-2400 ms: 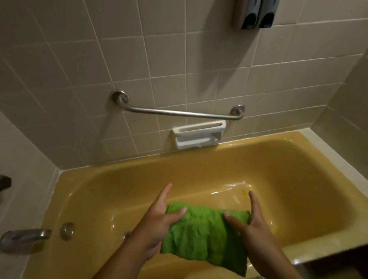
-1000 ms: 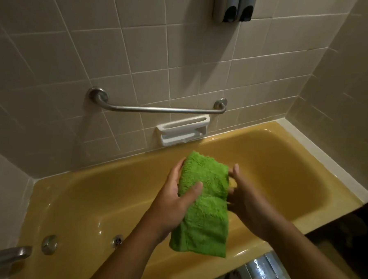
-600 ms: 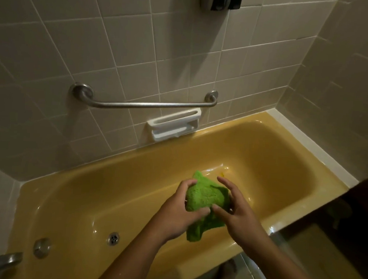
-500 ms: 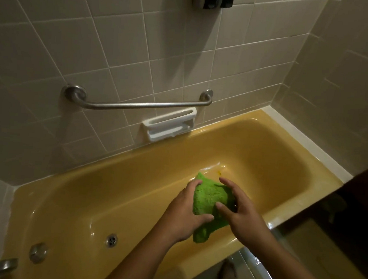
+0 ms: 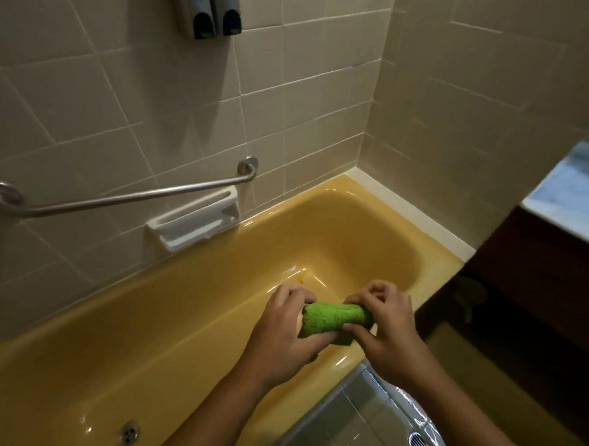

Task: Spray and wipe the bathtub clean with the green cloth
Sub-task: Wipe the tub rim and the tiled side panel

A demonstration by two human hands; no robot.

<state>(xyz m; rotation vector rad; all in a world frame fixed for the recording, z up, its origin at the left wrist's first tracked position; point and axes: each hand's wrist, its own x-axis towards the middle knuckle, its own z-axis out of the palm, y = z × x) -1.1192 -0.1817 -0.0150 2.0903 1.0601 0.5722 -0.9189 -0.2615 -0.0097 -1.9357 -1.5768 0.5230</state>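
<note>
**Two hands clench a bunched green cloth (image 5: 332, 318) over the yellow bathtub (image 5: 76, 330)**

At far left, a metal grab bar (image 5: 117, 198) slants across the beige tiled wall (image 5: 71, 91). Below it, near the bottom edge, the tub drain (image 5: 128, 432) sits in the bathtub's floor. A white soap dish (image 5: 192, 222) is fixed to the wall just under the bar's right end, and two dark soap dispensers (image 5: 208, 10) hang high above it.

The left hand (image 5: 282, 338) has its fingers curled round the left end of the green cloth, with the thumb underneath. The cloth is rolled into a short thick bundle, held in the air above the tub's near rim, clear of the enamel. The right hand (image 5: 388, 333) grips the cloth's right end, its fingers bent over the top and its thumb pressing from below.

Beneath the right forearm, a round floor drain (image 5: 417, 442) is set in the grey tiled floor (image 5: 350, 427). At far right stands a dark cabinet with a pale countertop (image 5: 570, 199).
</note>
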